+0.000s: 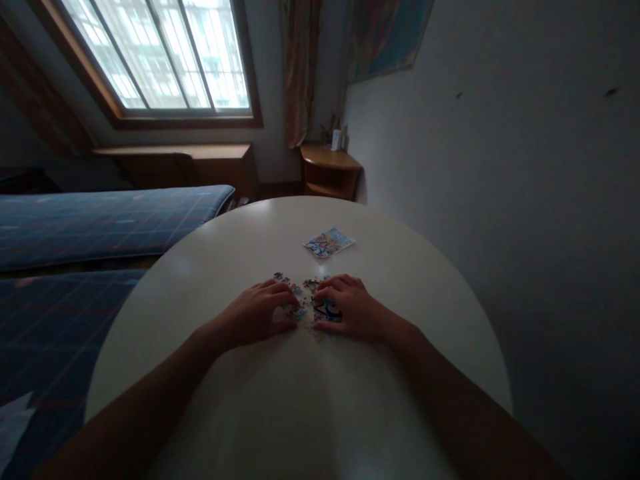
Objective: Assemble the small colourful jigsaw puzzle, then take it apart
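Note:
A pile of small colourful jigsaw pieces [306, 288] lies in the middle of a round white table [250, 240]. My left hand [260, 312] rests on the left side of the pile with its fingers curled over the pieces. My right hand [350, 308] covers the right side, its fingers bent around a joined patch of pieces [326, 309] with dark lines on it. The two hands almost touch. Whether either hand pinches a single piece is hidden by the fingers.
A colourful printed card [329, 241] lies flat on the table beyond the pile. A bed with a blue checked cover [75, 227] stands to the left, a wooden corner shelf [330, 167] behind, a white wall to the right.

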Demonstrator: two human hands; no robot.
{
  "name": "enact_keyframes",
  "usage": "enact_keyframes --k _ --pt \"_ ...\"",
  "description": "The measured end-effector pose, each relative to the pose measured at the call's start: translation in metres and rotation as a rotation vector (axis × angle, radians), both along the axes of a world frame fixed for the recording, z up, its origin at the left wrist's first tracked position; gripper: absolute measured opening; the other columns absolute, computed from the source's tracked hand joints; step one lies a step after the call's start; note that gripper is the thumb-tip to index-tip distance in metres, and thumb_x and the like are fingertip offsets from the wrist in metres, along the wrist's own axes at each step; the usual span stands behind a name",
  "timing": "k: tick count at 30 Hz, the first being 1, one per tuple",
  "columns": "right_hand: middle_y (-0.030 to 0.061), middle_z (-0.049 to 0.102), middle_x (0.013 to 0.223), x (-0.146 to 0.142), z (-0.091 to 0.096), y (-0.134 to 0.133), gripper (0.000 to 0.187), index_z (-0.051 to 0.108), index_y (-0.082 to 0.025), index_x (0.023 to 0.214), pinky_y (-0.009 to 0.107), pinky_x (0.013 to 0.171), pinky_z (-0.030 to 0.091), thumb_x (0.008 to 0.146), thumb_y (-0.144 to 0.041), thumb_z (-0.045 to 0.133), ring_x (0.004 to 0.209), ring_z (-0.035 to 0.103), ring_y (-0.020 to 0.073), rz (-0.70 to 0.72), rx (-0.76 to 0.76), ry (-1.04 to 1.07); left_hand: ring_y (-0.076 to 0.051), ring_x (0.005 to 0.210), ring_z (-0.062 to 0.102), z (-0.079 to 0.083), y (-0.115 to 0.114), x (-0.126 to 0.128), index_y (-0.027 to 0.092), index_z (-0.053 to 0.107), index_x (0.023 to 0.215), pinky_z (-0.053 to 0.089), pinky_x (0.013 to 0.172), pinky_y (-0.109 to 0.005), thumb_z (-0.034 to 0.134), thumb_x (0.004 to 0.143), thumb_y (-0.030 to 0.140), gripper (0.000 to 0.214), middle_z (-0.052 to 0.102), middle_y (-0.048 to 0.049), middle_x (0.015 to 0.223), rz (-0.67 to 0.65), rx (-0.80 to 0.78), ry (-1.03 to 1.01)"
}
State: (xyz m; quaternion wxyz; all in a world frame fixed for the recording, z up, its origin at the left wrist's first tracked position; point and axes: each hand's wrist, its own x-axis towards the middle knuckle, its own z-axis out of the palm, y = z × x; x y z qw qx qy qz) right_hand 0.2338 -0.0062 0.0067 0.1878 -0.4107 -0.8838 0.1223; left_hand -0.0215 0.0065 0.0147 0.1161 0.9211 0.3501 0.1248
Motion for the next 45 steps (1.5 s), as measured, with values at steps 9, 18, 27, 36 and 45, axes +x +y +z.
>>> enact_keyframes --k 9,18,27,36,45 --pt "0.0085 0.065 0.121 -0.027 -0.012 -0.006 0.035 0.068 -0.024 0.117 0.046 0.105 0.031 0.085 -0.035 0.07 0.119 0.051 0.0272 -0.022 0.027 0.053 -0.023 0.102 0.061 -0.01 0.003 0.0 0.026 0.066 0.106 0.045 0.091 -0.035 0.071 0.083 0.023 0.024 0.068 -0.0033 0.107 -0.009 -0.148 -0.115" --pt "0.0099 0.063 0.124 -0.03 -0.011 -0.007 0.032 0.068 -0.022 0.111 0.046 0.107 0.031 0.081 -0.032 0.071 0.121 0.05 0.0276 -0.083 -0.001 0.076 -0.024 0.106 0.06 -0.009 0.001 0.001 0.027 0.065 0.104 0.045 0.094 -0.037 0.071 0.082 0.023 0.022 0.067 -0.0024 0.108 0.025 -0.145 -0.115" --pt "0.0106 0.063 0.12 -0.034 -0.013 -0.006 0.033 0.064 -0.019 0.103 0.044 0.104 0.034 0.074 -0.028 0.077 0.118 0.052 0.0273 -0.102 -0.072 0.156 -0.022 0.104 0.06 -0.01 -0.002 0.001 0.023 0.061 0.107 0.046 0.093 -0.035 0.068 0.084 0.021 0.024 0.066 -0.0047 0.109 -0.005 -0.206 -0.22" --pt "0.0046 0.072 0.094 -0.032 -0.01 -0.006 0.013 0.068 -0.022 0.095 0.042 0.099 0.037 0.083 -0.019 0.071 0.11 0.058 0.0252 -0.082 -0.098 0.214 -0.018 0.092 0.062 -0.009 -0.003 0.005 0.021 0.059 0.102 0.049 0.081 -0.03 0.061 0.084 0.011 0.021 0.065 -0.0033 0.1 -0.062 -0.256 -0.284" --pt "0.0017 0.074 0.087 -0.033 -0.005 -0.003 0.015 0.067 -0.021 0.089 0.037 0.093 0.042 0.079 -0.021 0.078 0.093 0.066 0.02 -0.101 -0.102 0.347 -0.015 0.082 0.064 -0.014 -0.001 0.012 0.018 0.059 0.101 0.05 0.074 -0.029 0.061 0.085 0.015 0.016 0.067 -0.0035 0.093 0.059 -0.294 -0.461"
